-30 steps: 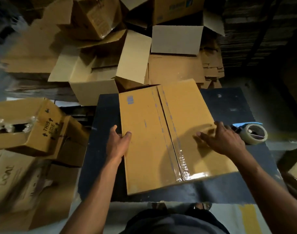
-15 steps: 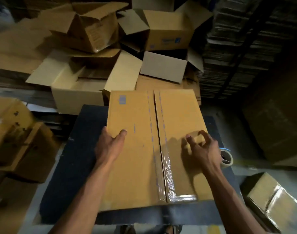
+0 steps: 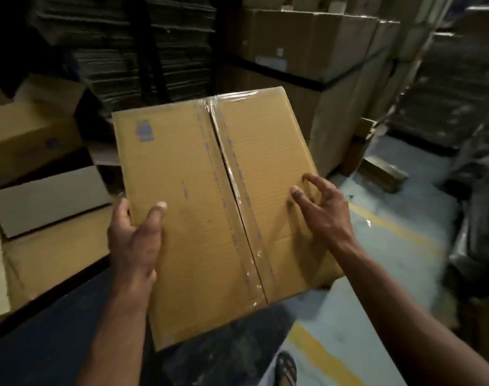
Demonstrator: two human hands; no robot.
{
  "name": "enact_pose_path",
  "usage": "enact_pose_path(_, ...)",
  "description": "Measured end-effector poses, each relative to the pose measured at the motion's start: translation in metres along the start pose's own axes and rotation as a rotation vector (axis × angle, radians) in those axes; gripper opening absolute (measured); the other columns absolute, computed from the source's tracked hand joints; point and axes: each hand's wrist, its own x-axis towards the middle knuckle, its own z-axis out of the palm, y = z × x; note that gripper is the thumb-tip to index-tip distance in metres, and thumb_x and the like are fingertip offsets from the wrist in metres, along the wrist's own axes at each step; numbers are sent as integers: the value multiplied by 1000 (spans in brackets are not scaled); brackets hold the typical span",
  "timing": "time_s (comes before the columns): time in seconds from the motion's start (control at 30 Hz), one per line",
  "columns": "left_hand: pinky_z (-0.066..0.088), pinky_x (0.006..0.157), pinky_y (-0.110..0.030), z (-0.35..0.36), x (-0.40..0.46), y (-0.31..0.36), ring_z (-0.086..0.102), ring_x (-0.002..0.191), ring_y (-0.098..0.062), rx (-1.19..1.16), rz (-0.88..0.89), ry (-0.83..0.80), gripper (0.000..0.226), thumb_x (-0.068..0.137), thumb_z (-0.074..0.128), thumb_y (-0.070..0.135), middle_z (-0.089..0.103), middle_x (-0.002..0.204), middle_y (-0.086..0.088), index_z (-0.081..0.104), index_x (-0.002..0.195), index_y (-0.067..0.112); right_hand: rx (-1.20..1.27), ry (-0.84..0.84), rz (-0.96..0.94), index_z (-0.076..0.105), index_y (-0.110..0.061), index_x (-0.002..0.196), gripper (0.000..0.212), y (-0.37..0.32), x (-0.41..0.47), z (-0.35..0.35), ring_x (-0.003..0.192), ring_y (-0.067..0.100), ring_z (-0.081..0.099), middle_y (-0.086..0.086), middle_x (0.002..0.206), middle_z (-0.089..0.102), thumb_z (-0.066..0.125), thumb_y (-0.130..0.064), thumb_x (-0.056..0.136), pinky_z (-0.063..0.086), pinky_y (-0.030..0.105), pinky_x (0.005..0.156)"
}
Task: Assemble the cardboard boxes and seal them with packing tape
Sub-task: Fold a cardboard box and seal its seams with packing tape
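step: carrying off a taped box point(image 3: 210, 213), by the look of it, to set it down somewhere off to the right; only a guess from how it sits in the air

where the box is: lifted, tilted, top face toward the camera, near corner hanging over the dark desk point(image 3: 43, 344) and the right half out over the grey floor point(image 3: 377, 274)

tape point(image 3: 239, 190): clear strip down the centre seam, folded over the far edge; a bit wrinkled near the far end and the near end, seam looks closed

left hand point(image 3: 135, 240): clamped on the left edge, thumb flat on top, fingers wrapped under out of sight, so grasping the box for real

right hand point(image 3: 324, 210): fingers loosely curled, hovering at or barely grazing the right flap; holding nothing from what shows, released more or less

how to do it well: get that right hand under the right edge or flat on the side before swinging any further, one-handed on a box this wide invites a twist

also: keep thumbs off the seam, pressing there could pop the flaps in on an empty box

worth a check: rub down the wrinkled tape ends before stacking, loose ends peel

where to drop it: probably with the stacked boxes point(image 3: 321, 51) ahead; cannot tell the exact spot

watch out: foot in a sandal point(image 3: 286, 369) right below the box, yellow line point(image 3: 321, 355) on the floor, loose bits of cardboard point(image 3: 382, 171) near the stack, so look before stepping

left side: open boxes point(image 3: 43, 196) piled there, enough clutter to snag a corner, so swing wide
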Motion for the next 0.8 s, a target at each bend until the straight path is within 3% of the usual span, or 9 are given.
enact_pose_path(0.1, 53, 91, -43, 85, -6, -4, 65, 110, -18, -27, -42, -222, 58, 85, 72, 54, 66, 120, 8, 53, 138, 40, -66, 153, 65, 58, -33, 141, 57, 52, 21, -56, 124, 23, 59, 3, 146, 56, 71, -56, 90, 53, 47, 102)
enact_pose_path(0.23, 57, 94, -48, 210, -17, -24, 70, 103, -19, 50, -156, -503, 59, 78, 76, 54, 73, 115, 3, 62, 131, 30, -161, 234, 201, 58, -26, 144, 59, 146, 49, -135, 125, 27, 59, 8, 144, 60, 70, -52, 92, 51, 50, 103)
enact_pose_path(0.33, 56, 77, -34, 317, -30, -47, 75, 90, -13, 64, -288, -681, 29, 89, 76, 33, 79, 102, 2, 71, 114, 19, -147, 346, 332, 59, -29, 141, 59, 231, 70, -182, 119, 29, 62, 9, 134, 65, 60, -64, 94, 52, 48, 98)
enact_pose_path(0.43, 48, 67, -30, 444, -41, -87, 71, 70, -1, 126, -376, -786, 22, 92, 73, 31, 78, 88, 9, 73, 107, 15, -148, 501, 473, 62, -35, 130, 55, 335, 114, -214, 110, 33, 62, 9, 123, 68, 44, -73, 95, 50, 46, 91)
enact_pose_path(0.57, 51, 70, -31, 646, -41, -172, 74, 86, -11, 278, -448, -825, 30, 89, 76, 37, 79, 102, 4, 75, 112, 19, -160, 498, 602, 65, -27, 127, 69, 509, 209, -241, 117, 36, 59, 14, 129, 66, 34, -77, 90, 48, 49, 98)
enact_pose_path(0.67, 57, 89, -43, 787, -53, -274, 70, 100, -26, 489, -486, -729, 52, 70, 75, 63, 76, 107, 2, 74, 108, 27, -276, 383, 690, 68, -33, 123, 70, 645, 267, -246, 131, 38, 51, 15, 144, 54, 30, -81, 89, 38, 57, 109)
enact_pose_path(0.73, 55, 94, -49, 872, -66, -336, 65, 101, -30, 612, -480, -722, 65, 62, 65, 73, 71, 111, -2, 71, 107, 27, -362, 320, 769, 66, -42, 118, 53, 731, 298, -252, 140, 37, 42, 15, 154, 42, 42, -79, 89, 28, 58, 113)
enact_pose_path(0.8, 52, 89, -41, 941, -80, -392, 63, 99, -28, 676, -454, -781, 57, 69, 66, 66, 70, 113, -3, 67, 107, 24, -429, 271, 856, 63, -45, 116, 44, 819, 321, -253, 142, 37, 39, 14, 155, 40, 58, -75, 84, 27, 59, 114)
